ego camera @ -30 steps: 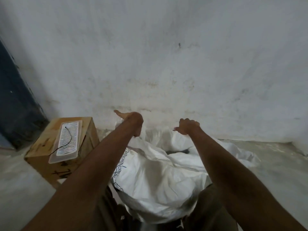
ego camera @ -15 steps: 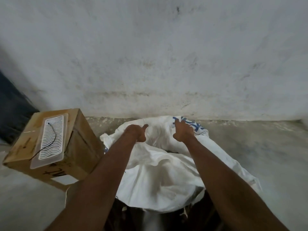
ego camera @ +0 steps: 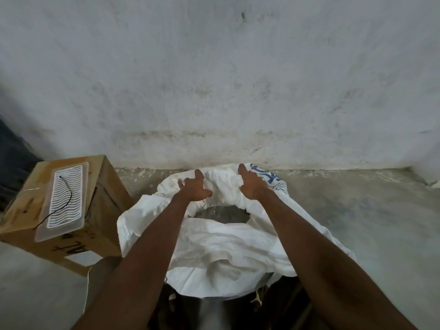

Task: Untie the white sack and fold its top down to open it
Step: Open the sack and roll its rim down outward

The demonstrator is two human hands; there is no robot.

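The white sack [ego camera: 214, 244] stands on the floor in front of me, with blue print on its far right side. Its mouth is open and greyish contents [ego camera: 221, 211] show inside. The top is turned down into a loose rolled rim all round. My left hand [ego camera: 194, 189] presses on the far rim with spread, straight fingers and its thumb toward the mouth. My right hand [ego camera: 251, 186] holds the far rim beside the blue print, one finger stretched forward, the others hidden by fabric.
A cardboard box [ego camera: 100, 210] stands at the left, touching the sack, with a clear plastic lid [ego camera: 64, 201] and a thin black wire on top. A stained white wall [ego camera: 226, 79] rises just behind the sack. Bare concrete floor [ego camera: 369, 210] lies to the right.
The view has tilted down. Both hands moved down and outward on the far rim. The sack's mouth has spread wider and its contents now show. My left fingers have straightened.
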